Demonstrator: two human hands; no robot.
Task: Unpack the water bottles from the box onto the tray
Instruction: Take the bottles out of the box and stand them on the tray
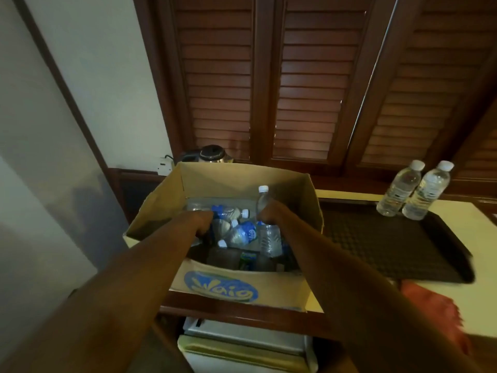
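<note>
An open cardboard box (290, 181) with a blue logo sits on the counter, holding several clear water bottles (242, 234) lying jumbled. Both my arms reach into it. My right hand (270, 212) is closed around an upright bottle (263, 196) whose white cap sticks up above my fingers. My left hand (201, 222) is down among the bottles, fingers curled on a lying bottle (196, 207) at the box's left; the grip is partly hidden. To the right lies a dark textured tray (390, 243), and two bottles (414, 192) stand upright at its far corner.
A black kettle (212, 154) and a wall socket (164, 165) sit behind the box. Dark louvred shutters (295, 76) line the back wall. A red cloth (435, 308) lies at the counter's near right. A small white fridge (242, 345) stands below the counter.
</note>
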